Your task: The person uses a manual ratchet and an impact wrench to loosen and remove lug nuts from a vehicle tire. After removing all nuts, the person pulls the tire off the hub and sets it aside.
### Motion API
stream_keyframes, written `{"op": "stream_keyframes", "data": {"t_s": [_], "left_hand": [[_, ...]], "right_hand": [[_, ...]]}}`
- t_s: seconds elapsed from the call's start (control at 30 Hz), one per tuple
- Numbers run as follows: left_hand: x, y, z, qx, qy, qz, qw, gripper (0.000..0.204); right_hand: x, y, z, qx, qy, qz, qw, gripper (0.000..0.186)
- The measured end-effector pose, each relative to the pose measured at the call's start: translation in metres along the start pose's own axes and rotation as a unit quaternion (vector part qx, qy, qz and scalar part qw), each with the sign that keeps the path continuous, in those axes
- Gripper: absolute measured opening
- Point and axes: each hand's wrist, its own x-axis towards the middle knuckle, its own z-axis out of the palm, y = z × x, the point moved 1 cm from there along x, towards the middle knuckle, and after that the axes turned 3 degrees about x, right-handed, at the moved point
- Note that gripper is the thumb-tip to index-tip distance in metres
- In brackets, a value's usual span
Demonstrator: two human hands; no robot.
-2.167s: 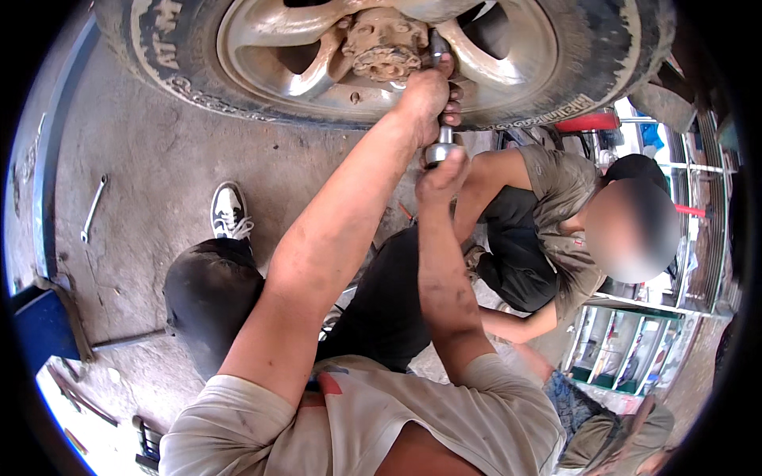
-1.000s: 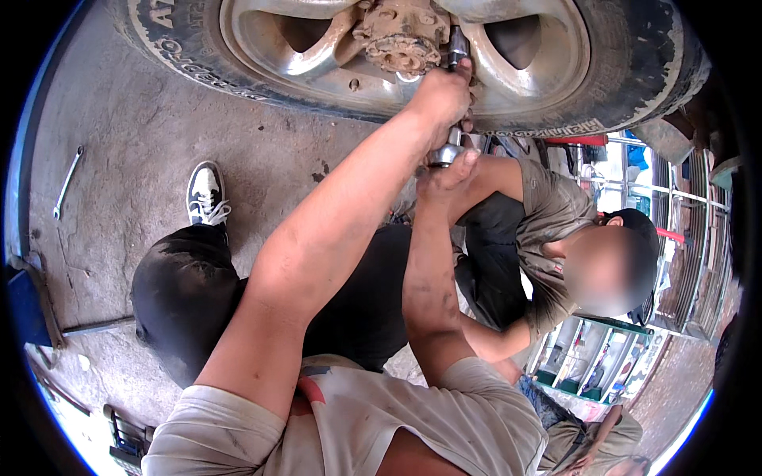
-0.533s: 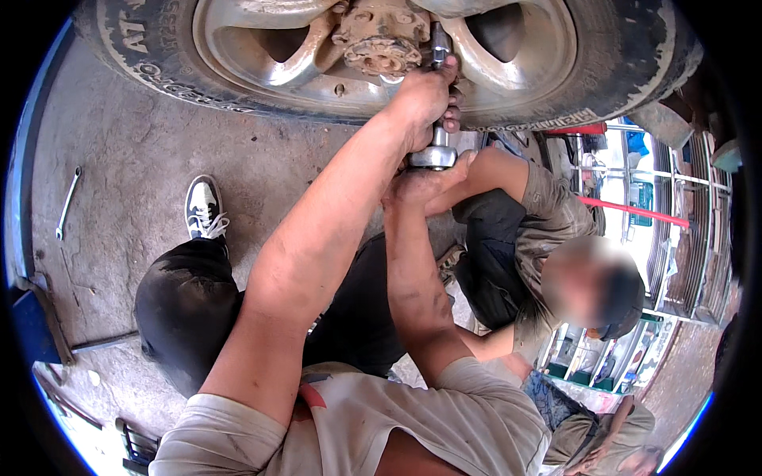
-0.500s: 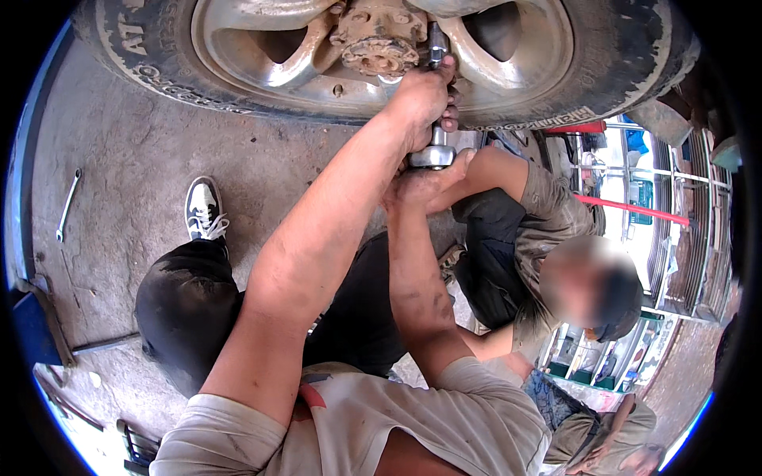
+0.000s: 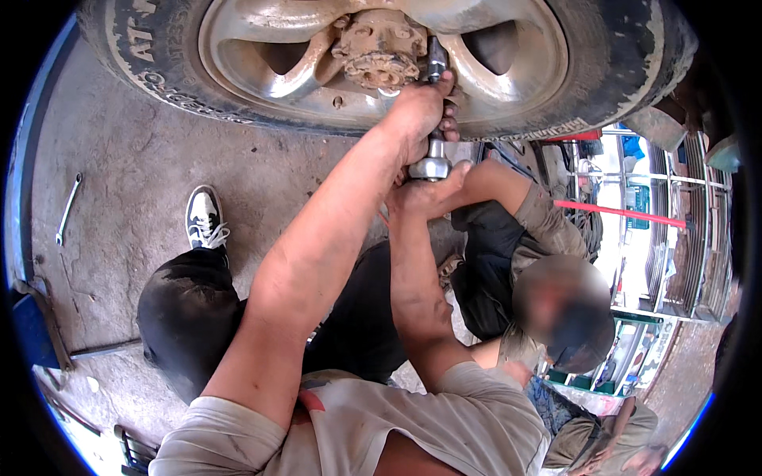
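Observation:
A metal socket on an extension reaches the wheel beside its rusty hub. My left hand is wrapped round the extension just below the socket. Below that hand is the round chrome head of a ratchet wrench. My right hand cups this head from underneath, thumb along its right side; its other fingers are mostly hidden. The wrench's handle does not show clearly. A co-worker's bare limb comes in from the right, close behind my right hand.
A co-worker in a dark cap crouches at my right, and another person sits farther back. A combination wrench lies on the concrete floor at left. A red bar crosses a metal rack at right.
The wheel, the ratchet wrench and my hands sit slightly lower in the picture. My grip looks the same. The co-worker's head has moved left and down.

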Motion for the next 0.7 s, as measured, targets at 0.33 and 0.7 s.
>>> {"op": "stream_keyframes", "data": {"t_s": [0.33, 0.7], "left_hand": [[0.007, -0.003, -0.001, -0.023, -0.018, 0.010, 1.000, 0.026], [0.008, -0.002, -0.004, -0.026, -0.006, 0.011, 1.000, 0.030]], "right_hand": [[0.009, -0.023, -0.023, -0.385, -0.107, -0.257, 0.880, 0.061], [0.030, -0.003, -0.042, -0.195, -0.138, -0.059, 0.969, 0.061]]}}
